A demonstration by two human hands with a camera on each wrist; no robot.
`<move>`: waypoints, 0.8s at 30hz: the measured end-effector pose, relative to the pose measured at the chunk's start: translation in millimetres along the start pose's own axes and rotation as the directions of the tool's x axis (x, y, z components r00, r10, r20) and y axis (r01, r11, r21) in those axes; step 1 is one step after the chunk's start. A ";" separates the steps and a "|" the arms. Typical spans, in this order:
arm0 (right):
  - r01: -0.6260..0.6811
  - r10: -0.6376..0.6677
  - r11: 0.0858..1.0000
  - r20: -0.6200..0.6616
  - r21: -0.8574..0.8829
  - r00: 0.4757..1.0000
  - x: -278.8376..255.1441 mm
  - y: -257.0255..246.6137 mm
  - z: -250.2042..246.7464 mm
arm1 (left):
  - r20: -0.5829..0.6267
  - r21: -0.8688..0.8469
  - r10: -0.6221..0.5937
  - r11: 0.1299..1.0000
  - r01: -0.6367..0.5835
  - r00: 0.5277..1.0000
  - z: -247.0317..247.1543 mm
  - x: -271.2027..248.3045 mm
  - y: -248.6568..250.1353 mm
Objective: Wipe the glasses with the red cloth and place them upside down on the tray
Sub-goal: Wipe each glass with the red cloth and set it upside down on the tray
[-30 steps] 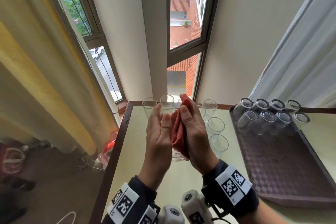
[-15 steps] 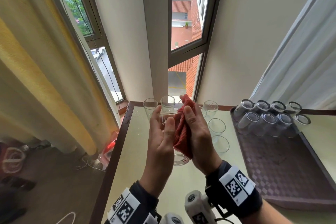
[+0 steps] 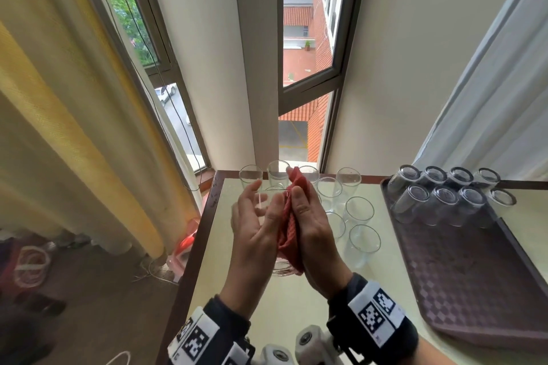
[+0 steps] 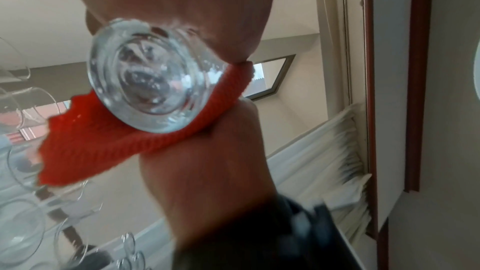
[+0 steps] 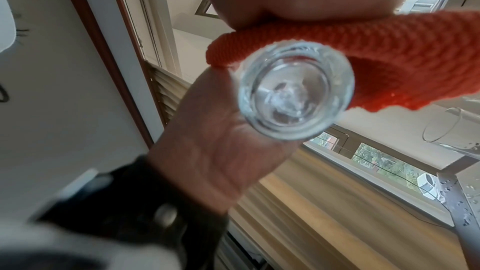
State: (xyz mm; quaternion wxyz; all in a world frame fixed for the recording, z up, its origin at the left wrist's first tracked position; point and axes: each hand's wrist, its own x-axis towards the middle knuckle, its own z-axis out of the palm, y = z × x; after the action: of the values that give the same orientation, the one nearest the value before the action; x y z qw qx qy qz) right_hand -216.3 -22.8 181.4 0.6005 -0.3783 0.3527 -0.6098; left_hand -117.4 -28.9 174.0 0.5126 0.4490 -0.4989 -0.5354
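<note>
I hold a clear glass (image 3: pixel 283 271) upright above the table between both hands, with its thick base toward me (image 4: pixel 155 89) (image 5: pixel 293 93). My left hand (image 3: pixel 255 222) presses its side with straight, spread fingers. My right hand (image 3: pixel 314 231) holds the red cloth (image 3: pixel 289 234) wrapped against the glass's other side. The thumb lies on the cloth and the fingers are hidden behind it. The cloth (image 4: pixel 103 141) (image 5: pixel 389 59) curves round the base. The brown checked tray (image 3: pixel 474 290) lies to the right, with several glasses (image 3: pixel 441 195) upside down at its far end.
Several upright glasses (image 3: pixel 360 210) stand on the pale table (image 3: pixel 267 320) behind and to the right of my hands. The table's dark left edge (image 3: pixel 204 231) drops to the floor beside a yellow curtain. Windows and a wall stand close behind the table.
My left fingers have spread apart and shifted on the glass while the right hand with the cloth slid slightly against it. The glass stays between my hands.
</note>
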 end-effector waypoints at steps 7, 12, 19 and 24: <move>0.022 -0.022 1.000 -0.073 -0.009 0.997 3.0 6.0 -4.0 | -0.049 0.062 0.055 0.997 -0.052 0.997 -3.4 3.7 0.3; -0.001 0.001 1.000 -0.009 0.002 1.000 5.5 -0.9 3.0 | -0.031 0.004 0.031 1.000 -0.031 0.999 -0.1 -2.4 1.5; 0.041 -0.037 0.992 0.036 -0.118 0.999 3.3 4.6 8.6 | -0.063 0.023 0.069 0.997 -0.067 0.996 -11.9 4.4 6.9; 0.012 -0.013 1.000 0.064 0.011 0.998 5.0 -6.5 13.4 | -0.037 0.011 0.094 0.996 -0.094 0.995 -6.9 -2.9 6.7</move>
State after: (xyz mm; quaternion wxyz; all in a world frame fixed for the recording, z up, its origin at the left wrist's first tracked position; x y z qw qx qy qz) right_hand -207.5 -27.3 193.6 0.6099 -0.3966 0.3274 -0.6029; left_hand -109.6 -26.3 179.9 0.5444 0.4372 -0.5122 -0.5001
